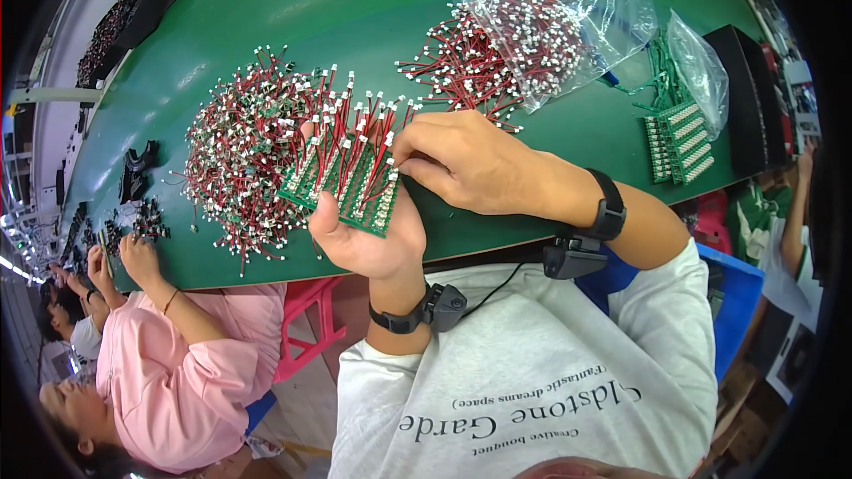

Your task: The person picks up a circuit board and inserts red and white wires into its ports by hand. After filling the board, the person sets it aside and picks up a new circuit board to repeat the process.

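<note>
My left hand [377,244] is palm up, gripping a green circuit board panel [377,213] from below, thumb at its near edge. Rows of red wire leads [342,129] with white connectors stand up from the panel. At the panel's right edge, my right hand [466,160] pinches a red wire lead, its fingertips partly hidden by the curled fingers. Just left of the panel lies a big heap of red wire leads [240,151] with white plugs and small green boards.
A second heap of wire leads [461,62] lies at the far side, partly under a clear plastic bag [612,0]. Stacked green panels [679,146] sit at right beside a black box [745,98]. A co-worker in a pink top [182,364] handles small black parts at left.
</note>
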